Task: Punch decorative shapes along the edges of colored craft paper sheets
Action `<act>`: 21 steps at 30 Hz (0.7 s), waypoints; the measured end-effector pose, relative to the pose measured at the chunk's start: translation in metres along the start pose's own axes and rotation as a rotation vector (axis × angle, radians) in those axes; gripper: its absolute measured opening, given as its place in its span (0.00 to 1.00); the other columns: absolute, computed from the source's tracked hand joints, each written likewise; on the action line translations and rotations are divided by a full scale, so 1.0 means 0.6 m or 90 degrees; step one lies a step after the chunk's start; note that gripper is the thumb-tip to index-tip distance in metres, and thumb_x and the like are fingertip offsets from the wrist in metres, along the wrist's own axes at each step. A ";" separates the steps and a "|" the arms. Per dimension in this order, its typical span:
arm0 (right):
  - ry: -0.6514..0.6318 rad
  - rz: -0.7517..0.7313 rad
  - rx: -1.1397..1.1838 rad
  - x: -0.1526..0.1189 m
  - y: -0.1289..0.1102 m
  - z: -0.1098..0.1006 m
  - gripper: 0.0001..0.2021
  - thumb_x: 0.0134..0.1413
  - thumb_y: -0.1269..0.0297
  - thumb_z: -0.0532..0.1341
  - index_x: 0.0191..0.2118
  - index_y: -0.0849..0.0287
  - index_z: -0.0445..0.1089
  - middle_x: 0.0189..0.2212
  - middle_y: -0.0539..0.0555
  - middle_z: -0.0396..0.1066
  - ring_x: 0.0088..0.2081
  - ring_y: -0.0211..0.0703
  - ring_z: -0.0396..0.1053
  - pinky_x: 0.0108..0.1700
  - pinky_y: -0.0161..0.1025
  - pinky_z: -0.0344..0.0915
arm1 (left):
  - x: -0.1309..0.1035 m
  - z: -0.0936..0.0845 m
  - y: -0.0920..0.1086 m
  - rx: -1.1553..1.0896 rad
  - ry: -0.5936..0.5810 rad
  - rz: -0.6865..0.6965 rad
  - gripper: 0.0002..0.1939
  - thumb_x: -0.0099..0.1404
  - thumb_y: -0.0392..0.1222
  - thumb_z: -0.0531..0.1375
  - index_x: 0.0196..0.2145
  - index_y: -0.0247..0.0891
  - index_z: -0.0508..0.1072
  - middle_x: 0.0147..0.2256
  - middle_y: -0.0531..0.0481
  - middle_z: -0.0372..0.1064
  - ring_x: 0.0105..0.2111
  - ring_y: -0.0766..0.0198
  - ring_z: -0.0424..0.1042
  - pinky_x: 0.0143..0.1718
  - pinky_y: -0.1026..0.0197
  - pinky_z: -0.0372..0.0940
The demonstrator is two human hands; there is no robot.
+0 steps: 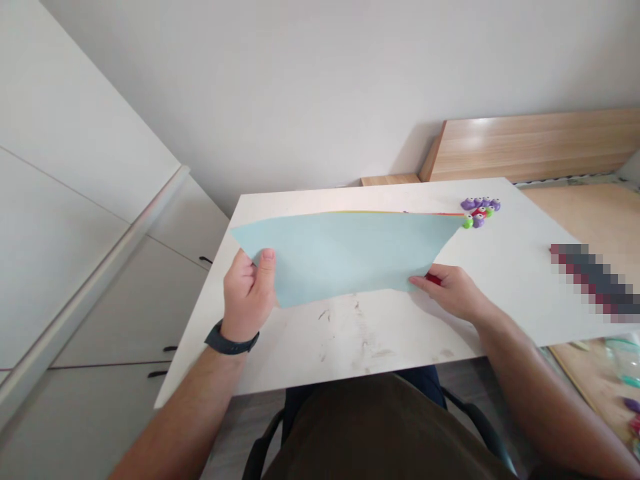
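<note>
A light blue sheet, like paper or thin card, is held up above the white table by both hands. My left hand grips its left edge, thumb on the face towards me. At the lower right corner, my right hand pinches the sheet. A small red patch shows between its fingers; whether that belongs to the sheet's far side I cannot tell. Thin yellow and red strips show along the top edge. Beyond the sheet's upper right corner are several small purple, green and red toy figures with big eyes.
The white table has dark smudges near its front edge. A blurred-out dark and red object lies on its right side. White cabinets stand at left, a wooden headboard at back right. A clear container sits lower right.
</note>
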State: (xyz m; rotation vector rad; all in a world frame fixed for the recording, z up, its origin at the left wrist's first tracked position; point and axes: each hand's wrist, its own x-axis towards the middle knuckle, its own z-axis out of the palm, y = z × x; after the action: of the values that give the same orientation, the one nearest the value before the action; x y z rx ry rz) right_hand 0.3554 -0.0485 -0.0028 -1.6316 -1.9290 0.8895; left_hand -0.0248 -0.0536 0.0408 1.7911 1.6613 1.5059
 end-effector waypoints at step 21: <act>-0.191 0.105 -0.180 -0.082 -0.051 -0.033 0.12 0.60 0.58 0.60 0.48 0.53 0.65 0.33 0.52 0.78 0.37 0.51 0.75 0.38 0.41 0.62 | -0.003 0.008 -0.060 0.345 -0.413 -0.121 0.18 0.71 0.59 0.51 0.33 0.43 0.66 0.26 0.51 0.68 0.27 0.56 0.68 0.28 0.58 0.53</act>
State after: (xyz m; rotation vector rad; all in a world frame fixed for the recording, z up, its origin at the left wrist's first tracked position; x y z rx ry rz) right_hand 0.3578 -0.0960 0.0361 -1.9361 -2.2310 1.0109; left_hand -0.0408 -0.0420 0.0105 1.9887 1.8886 0.3220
